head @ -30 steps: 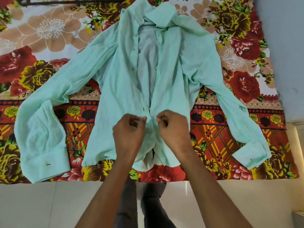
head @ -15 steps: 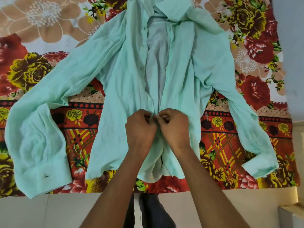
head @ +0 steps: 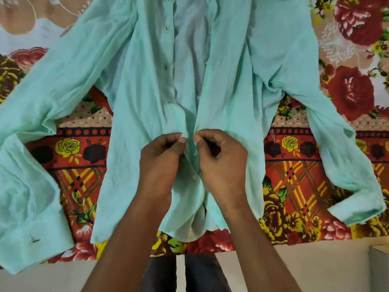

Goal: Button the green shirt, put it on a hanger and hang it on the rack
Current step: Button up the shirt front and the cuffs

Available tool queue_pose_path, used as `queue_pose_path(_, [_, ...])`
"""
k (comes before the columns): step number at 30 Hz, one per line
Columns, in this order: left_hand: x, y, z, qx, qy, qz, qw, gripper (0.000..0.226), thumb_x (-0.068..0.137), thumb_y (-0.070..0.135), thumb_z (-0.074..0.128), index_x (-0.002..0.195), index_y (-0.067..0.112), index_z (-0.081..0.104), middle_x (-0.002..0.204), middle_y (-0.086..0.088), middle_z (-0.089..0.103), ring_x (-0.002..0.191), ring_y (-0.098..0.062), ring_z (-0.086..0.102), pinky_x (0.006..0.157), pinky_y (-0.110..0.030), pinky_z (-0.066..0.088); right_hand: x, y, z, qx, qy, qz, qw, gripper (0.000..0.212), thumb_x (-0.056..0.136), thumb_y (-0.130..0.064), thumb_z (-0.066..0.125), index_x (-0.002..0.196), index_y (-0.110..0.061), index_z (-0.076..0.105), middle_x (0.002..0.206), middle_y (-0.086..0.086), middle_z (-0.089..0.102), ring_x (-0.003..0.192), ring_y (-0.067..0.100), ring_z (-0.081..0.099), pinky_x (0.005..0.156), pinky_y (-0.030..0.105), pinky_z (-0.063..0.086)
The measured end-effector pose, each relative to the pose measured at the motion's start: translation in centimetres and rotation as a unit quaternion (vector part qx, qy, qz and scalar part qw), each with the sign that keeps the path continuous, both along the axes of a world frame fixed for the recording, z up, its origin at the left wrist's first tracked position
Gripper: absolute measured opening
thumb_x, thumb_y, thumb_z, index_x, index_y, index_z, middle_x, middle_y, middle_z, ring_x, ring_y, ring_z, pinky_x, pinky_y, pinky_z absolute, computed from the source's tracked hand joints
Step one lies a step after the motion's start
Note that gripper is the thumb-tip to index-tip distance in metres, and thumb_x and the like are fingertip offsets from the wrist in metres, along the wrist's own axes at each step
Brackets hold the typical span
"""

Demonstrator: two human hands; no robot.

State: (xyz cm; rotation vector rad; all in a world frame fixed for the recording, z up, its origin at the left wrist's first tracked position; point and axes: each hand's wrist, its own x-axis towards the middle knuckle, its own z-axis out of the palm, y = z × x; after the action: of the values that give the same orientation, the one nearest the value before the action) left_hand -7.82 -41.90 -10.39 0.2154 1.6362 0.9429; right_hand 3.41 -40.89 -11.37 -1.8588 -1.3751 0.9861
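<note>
From the head camera, a pale mint-green long-sleeved cotton shirt [head: 242,85] is lying front-up and spread open on a bed covered by a red, yellow and brown floral-printed bedsheet [head: 347,91], its sleeves reaching out to both sides. The collar and shoulders are running off the top edge, so they are hidden, and the left sleeve is partly cut off at the frame's side. The left hand [head: 162,163] is pinching the edge of the left front panel low down, its fingers [head: 182,139] clenched on a small fold of cloth. The right hand [head: 223,163] is gripping the facing edge of the right panel, thumb and forefinger closed on the fabric, the two hands almost touching. Whether a button is passing through a hole between them is too small to make out. Above the hands the front is gaping open, with dark buttonholes [head: 165,67] showing along the left edge. Both forearms are covering the lower placket and part of the hem.
</note>
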Motion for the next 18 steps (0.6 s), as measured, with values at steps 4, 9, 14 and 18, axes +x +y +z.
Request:
queue_pose_path(4, [0.6, -0.1, 0.0, 0.005, -0.021, 0.015, 1.000, 0.007, 0.096, 0.013, 0.069, 0.095, 0.014, 0.076, 0.087, -0.010, 0.076, 0.077, -0.017, 0.068, 0.073, -0.028, 0.056, 0.4, 0.4, 0.0, -0.055, 0.041, 0.008, 0.998, 0.009, 0.092, -0.015, 0.074, 0.098, -0.018, 0.080, 0.090, -0.011, 0.078, 0.088, 0.000, 0.073, 0.088, 0.027, 0.060])
queue_pose_path(9, [0.9, 0.0, -0.1, 0.015, -0.016, 0.011, 1.000, 0.008, 0.097, 0.011, 0.067, 0.100, 0.011, 0.075, 0.093, -0.013, 0.077, 0.081, -0.019, 0.071, 0.079, -0.032, 0.059, 0.8, 1.0, 0.1, -0.076, 0.080, -0.012, 0.994, 0.008, 0.091, -0.014, 0.077, 0.096, -0.018, 0.081, 0.087, -0.010, 0.079, 0.085, 0.002, 0.074, 0.086, 0.030, 0.062])
queue_pose_path(14, [0.8, 0.2, -0.2, 0.021, -0.008, -0.003, 1.000, 0.013, 0.097, 0.007, 0.065, 0.093, 0.017, 0.075, 0.084, -0.005, 0.075, 0.076, -0.016, 0.069, 0.071, -0.026, 0.056, 0.8, 1.1, -0.3, -0.076, 0.094, -0.015, 0.993, 0.008, 0.091, -0.014, 0.076, 0.096, -0.018, 0.081, 0.087, -0.010, 0.079, 0.086, 0.002, 0.075, 0.086, 0.027, 0.061])
queue_pose_path(18, [0.3, 0.4, -0.3, 0.010, -0.016, -0.005, 1.000, 0.018, 0.099, 0.011, 0.060, 0.093, 0.011, 0.077, 0.085, -0.009, 0.073, 0.080, -0.020, 0.065, 0.076, -0.034, 0.052, 1.0, 1.3, -0.4, -0.076, 0.109, -0.012, 0.991, 0.010, 0.092, -0.011, 0.075, 0.094, -0.019, 0.080, 0.087, -0.010, 0.079, 0.086, 0.001, 0.074, 0.083, 0.017, 0.057])
